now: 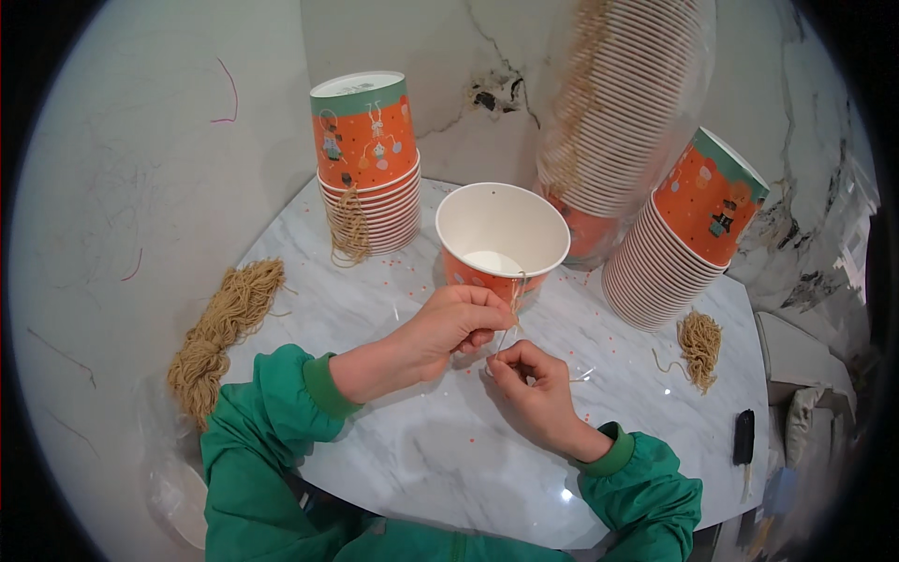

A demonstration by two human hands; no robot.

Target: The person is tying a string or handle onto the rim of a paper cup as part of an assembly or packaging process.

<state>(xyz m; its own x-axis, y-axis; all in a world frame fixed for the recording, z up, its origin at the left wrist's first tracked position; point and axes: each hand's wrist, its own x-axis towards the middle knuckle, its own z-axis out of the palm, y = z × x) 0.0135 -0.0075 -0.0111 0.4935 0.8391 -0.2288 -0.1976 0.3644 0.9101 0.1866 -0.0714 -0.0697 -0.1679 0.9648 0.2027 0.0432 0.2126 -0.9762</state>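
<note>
An orange paper bucket [503, 214] with a white inside stands upright on the table in front of my hands. From its near rim hangs a thin tan string [518, 286]. My left hand [461, 323] pinches this string just below the rim, fingertips together. Lower and to the right, my right hand [537, 384] is closed too, with finger and thumb on the string's lower part. A short end of string pokes out to the right of that hand. The exact knot or loop between the fingers is too small to make out.
Upside-down bucket stacks stand at the back left [370, 169] and right [688, 229]; a tall bagged stack [623, 112] is behind. Tan string bundles lie at left [225, 328] and right [700, 348]. A black-handled tool [744, 437] lies near the right edge. Small orange bits dot the marble-patterned table [421, 468].
</note>
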